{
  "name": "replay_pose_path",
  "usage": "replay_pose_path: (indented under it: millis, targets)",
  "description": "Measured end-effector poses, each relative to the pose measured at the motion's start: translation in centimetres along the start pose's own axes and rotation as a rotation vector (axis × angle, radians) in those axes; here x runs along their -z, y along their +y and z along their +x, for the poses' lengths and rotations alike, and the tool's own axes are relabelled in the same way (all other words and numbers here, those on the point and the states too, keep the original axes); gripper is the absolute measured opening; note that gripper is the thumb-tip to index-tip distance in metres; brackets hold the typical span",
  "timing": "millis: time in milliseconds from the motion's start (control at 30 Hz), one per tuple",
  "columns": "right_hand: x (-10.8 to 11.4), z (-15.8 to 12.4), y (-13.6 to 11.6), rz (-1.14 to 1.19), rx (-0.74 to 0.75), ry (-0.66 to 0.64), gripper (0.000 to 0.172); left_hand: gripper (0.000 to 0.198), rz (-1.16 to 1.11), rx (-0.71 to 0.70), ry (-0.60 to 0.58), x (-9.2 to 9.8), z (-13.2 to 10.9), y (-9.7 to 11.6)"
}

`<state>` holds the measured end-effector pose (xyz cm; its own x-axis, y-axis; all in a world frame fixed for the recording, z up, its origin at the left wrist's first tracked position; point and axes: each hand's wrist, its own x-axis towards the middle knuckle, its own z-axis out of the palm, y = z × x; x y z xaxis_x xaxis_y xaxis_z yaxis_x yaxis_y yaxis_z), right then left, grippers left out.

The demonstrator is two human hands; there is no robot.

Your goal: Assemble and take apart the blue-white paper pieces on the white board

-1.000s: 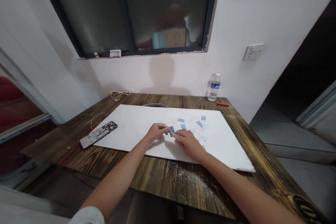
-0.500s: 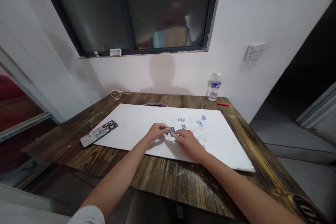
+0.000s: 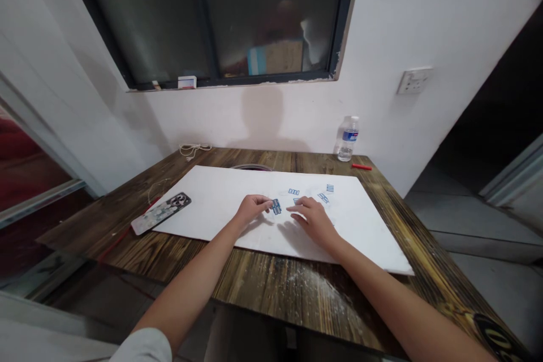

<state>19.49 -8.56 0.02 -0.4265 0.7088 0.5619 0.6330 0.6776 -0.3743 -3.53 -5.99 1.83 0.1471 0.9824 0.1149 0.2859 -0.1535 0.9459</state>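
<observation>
Between the thumb and fingers of my left hand (image 3: 253, 209) is a small flat blue piece with pale bars (image 3: 276, 207), held just above a white board (image 3: 224, 192). My right hand (image 3: 313, 218) is a short way to its right, fingers apart and holding nothing that I can see. Several similar blue-and-white pieces lie on the board beyond my right hand, among them one piece (image 3: 293, 192) at the back, a tilted piece (image 3: 323, 198) and another (image 3: 330, 188) farther right. My right hand partly hides some of them.
A phone in a patterned case (image 3: 162, 213) overlaps the board's left edge. On the wooden table (image 3: 271, 288) behind the board are a white cable (image 3: 194, 150), a water bottle (image 3: 348, 138) and a red pen-like stick (image 3: 362, 167). The wall stands at the table's back edge.
My right hand has let go of the blue piece and drawn back to the right, its fingers opening. The piece stays in my left hand, now more fully visible.
</observation>
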Motion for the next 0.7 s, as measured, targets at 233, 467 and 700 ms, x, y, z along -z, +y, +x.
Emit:
replay_pose_path:
  millis: [233, 467, 700]
  targets:
    - [0.99, -0.04, 1.33, -0.096, -0.097, -0.252, 0.031, 0.031, -0.015, 0.009, 0.032, 0.06, 0.24, -0.56]
    - [1.0, 0.09, 0.67, -0.083, -0.153, -0.338, 0.025, 0.031, -0.007, 0.01, 0.042, -0.05, 0.07, -0.1]
    - [0.91, 0.17, 0.43, -0.064, -0.165, -0.353, 0.022, 0.029, -0.024, 0.013, 0.048, -0.09, 0.26, -0.41]
